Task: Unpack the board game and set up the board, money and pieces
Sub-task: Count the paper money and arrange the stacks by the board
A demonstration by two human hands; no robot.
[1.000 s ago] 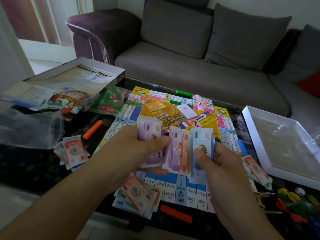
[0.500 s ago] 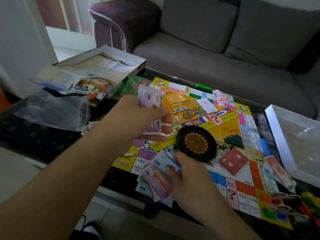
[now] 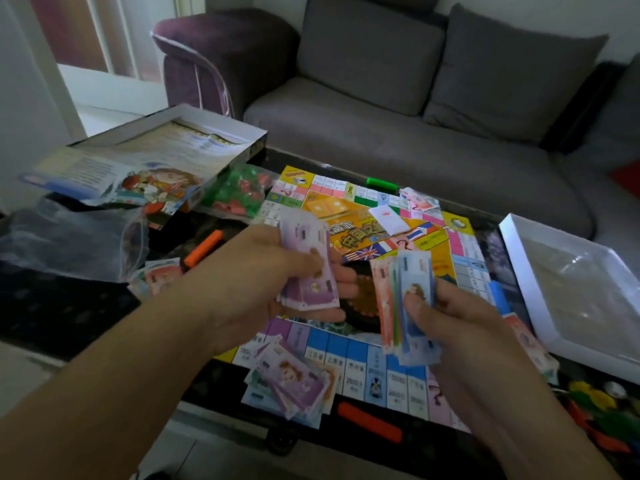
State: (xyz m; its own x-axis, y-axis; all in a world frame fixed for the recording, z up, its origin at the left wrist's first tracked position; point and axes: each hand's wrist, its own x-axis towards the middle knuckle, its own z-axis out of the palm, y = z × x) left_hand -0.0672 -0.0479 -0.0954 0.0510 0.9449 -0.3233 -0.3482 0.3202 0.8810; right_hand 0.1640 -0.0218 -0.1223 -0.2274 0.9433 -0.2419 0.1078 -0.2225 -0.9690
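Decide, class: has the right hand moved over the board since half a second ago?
Yes. The right hand rose with its notes from the board's near edge, now covering the dark wheel.

Home living room. Grey sofa (image 3: 398, 133) with loose back cushions (image 3: 512, 67) and a purple armrest (image 3: 221, 53) sits right behind a low dark coffee table (image 3: 69, 313); bright doorway or window (image 3: 104, 39) at upper left, pale floor below.

The board (image 3: 349, 355) shows "2600" on a near-edge square, red question marks on two squares (one far-left, one near-right); its Chinese lettering is too blurred.
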